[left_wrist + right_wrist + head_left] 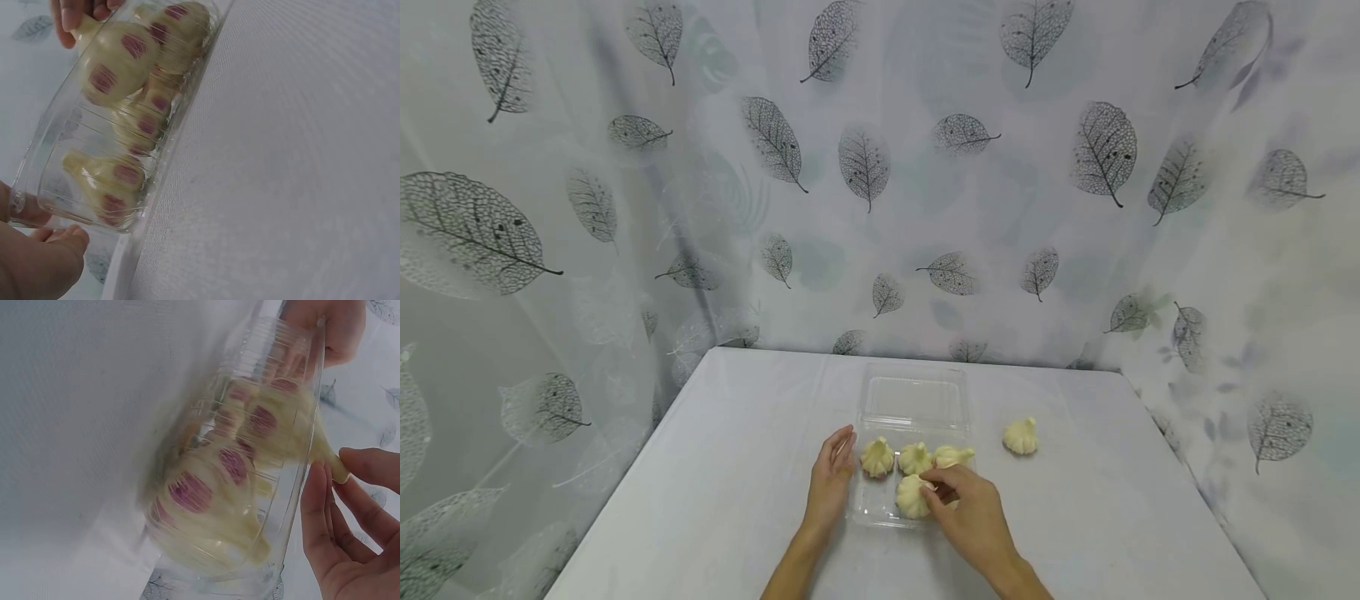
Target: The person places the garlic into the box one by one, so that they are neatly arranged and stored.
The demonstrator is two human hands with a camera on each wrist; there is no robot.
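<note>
My right hand (973,512) pinches the stem of a garlic bulb (912,497) between thumb and fingertips, in the front part of a clear plastic container (874,508). The right wrist view shows that stem standing above the rim, with the bulb (275,422) inside the wall. Behind it in the head view, more garlic bulbs (877,457) sit in a row. Through the plastic, purple patches show on their pale skins. My left hand (831,479) rests along the container's left side, fingers fairly straight and at the rim.
The container's clear lid (914,400) lies folded back, away from me. One loose garlic bulb (1021,436) sits on the white table (1097,500) to the right of the container. A leaf-patterned curtain (910,208) hangs behind the table and at both sides.
</note>
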